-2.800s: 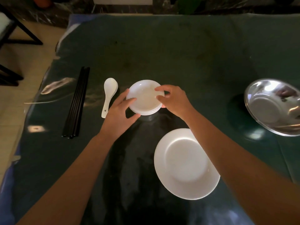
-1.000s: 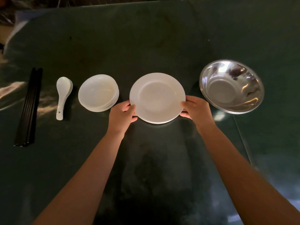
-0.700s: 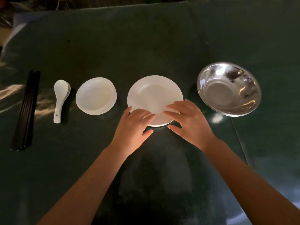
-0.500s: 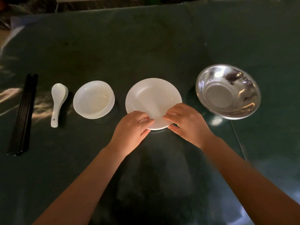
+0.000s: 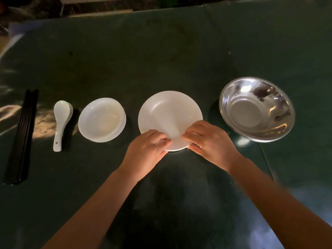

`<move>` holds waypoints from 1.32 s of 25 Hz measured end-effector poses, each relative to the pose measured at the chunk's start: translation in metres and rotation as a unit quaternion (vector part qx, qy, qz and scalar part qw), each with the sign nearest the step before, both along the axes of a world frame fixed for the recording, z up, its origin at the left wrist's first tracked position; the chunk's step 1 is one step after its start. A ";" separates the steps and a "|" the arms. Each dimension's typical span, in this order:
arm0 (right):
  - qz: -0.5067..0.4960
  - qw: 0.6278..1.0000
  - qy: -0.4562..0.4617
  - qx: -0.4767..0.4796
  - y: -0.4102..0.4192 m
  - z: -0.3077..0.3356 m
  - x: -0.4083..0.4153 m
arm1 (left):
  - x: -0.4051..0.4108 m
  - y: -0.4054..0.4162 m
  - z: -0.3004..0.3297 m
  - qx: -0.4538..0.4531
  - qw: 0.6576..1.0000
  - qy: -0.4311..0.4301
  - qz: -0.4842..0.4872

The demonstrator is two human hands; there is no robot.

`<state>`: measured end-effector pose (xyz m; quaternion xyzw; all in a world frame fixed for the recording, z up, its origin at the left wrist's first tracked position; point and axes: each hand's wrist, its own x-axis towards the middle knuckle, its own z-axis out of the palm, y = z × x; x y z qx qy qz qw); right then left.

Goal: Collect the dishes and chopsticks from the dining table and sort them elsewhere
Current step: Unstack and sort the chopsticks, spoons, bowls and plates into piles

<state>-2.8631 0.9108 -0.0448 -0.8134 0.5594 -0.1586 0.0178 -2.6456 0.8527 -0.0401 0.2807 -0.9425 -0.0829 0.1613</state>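
Note:
A white plate (image 5: pixel 168 112) lies in the middle of the dark green table (image 5: pixel 161 51). My left hand (image 5: pixel 147 150) and my right hand (image 5: pixel 210 141) both curl over the plate's near rim, fingertips on top and almost touching each other, the right thumb below the edge. To the plate's left stands a stack of small white dishes (image 5: pixel 101 119). Beyond it lie stacked white spoons (image 5: pixel 62 114), and a bundle of black chopsticks (image 5: pixel 22 135) lies at the far left. Both forearms reach in from the bottom of the view.
A steel bowl (image 5: pixel 256 108) sits just right of the plate, a short gap from my right hand. The items form one row across the table. The table's far edge and a dim floor show along the top of the view.
My hands left the plate's sides, came together over its near part, and now curl onto its near rim. The plate and the other items kept their places in the row.

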 end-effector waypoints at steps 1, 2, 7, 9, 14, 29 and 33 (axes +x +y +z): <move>-0.004 1.000 0.001 -0.006 -0.002 0.000 -0.001 | -0.002 -0.002 0.000 -0.004 1.000 0.003 0.004; -0.009 1.000 0.001 -0.011 -0.004 0.000 -0.001 | -0.004 -0.004 -0.001 -0.008 1.000 0.006 0.008; -0.013 1.000 0.011 -0.022 -0.019 0.001 -0.006 | -0.009 -0.017 -0.005 -0.025 1.000 0.014 0.011; -0.016 1.000 0.008 -0.014 -0.020 0.003 -0.006 | -0.009 -0.017 -0.005 -0.016 1.000 0.016 0.016; -0.054 0.998 0.013 0.032 -0.018 0.019 0.012 | -0.003 -0.012 0.012 0.005 1.000 -0.008 0.020; -0.338 0.804 -0.404 0.277 -0.089 0.027 0.189 | 0.139 -0.068 0.031 0.501 0.679 0.276 0.460; -0.349 0.819 -0.376 0.259 -0.098 0.024 0.195 | 0.143 -0.077 0.028 0.458 0.711 0.286 0.451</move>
